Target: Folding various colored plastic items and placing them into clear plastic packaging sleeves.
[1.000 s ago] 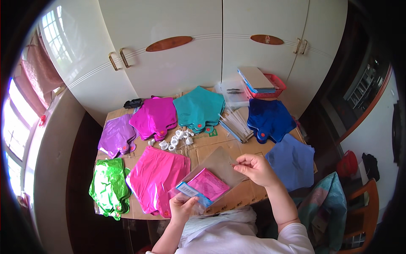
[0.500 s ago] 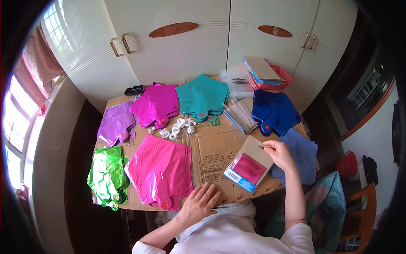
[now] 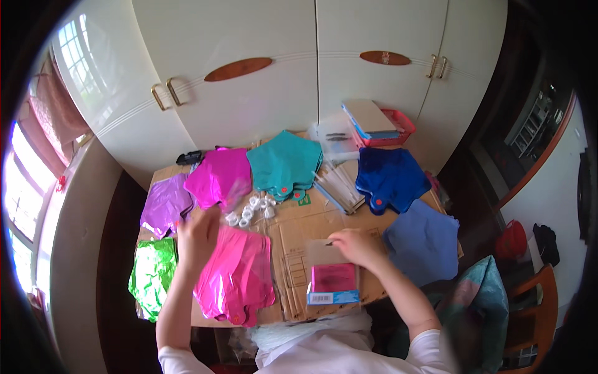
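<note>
Currently, right hand (image 3: 356,247) pinches the top edge of the packet of pink foil (image 3: 333,275), thumb and fingertips closed together. Packet extends from grip toward the body, over the cardboard (image 3: 291,221). Left hand (image 3: 198,234) raised, blurred, near the pink stack (image 3: 235,277); cannot tell its hold.

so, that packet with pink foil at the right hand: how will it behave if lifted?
Probably fairly stiff: the packet looks flat and straight-edged below the right hand at its top. Likely light, since it seems thin. Rolling looks unlikely, given its flat, rectangular shape.
</note>
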`<action>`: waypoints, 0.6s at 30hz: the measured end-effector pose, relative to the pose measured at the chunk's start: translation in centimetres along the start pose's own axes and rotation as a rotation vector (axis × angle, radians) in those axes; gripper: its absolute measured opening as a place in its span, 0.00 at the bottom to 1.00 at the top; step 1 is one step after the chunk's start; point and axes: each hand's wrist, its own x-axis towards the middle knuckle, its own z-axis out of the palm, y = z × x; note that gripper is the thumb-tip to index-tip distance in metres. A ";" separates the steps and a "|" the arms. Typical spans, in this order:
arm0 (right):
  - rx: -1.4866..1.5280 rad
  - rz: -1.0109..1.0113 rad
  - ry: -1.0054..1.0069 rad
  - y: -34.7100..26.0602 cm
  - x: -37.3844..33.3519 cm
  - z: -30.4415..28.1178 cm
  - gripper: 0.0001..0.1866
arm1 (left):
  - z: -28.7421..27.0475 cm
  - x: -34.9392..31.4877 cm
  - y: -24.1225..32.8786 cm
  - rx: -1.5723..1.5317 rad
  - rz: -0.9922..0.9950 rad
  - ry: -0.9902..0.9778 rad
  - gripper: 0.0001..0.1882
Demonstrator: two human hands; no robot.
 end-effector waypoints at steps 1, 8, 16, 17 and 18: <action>-0.024 -0.020 0.032 -0.3 0.5 1.0 0.08 | 1.0 3.1 -0.1 -0.012 -0.060 0.052 0.03; -0.274 -0.260 0.202 -0.5 4.0 4.0 0.09 | 15.3 17.6 2.6 0.267 0.607 0.300 0.14; -0.369 0.048 0.301 4.7 9.5 -2.7 0.08 | 24.9 26.7 2.2 0.407 0.523 0.218 0.15; -0.406 0.078 0.305 6.0 10.2 -3.4 0.08 | 25.4 27.2 2.6 0.368 0.552 0.278 0.16; -0.439 0.103 0.307 7.1 11.0 -3.8 0.09 | 25.8 27.4 2.9 0.336 0.577 0.336 0.17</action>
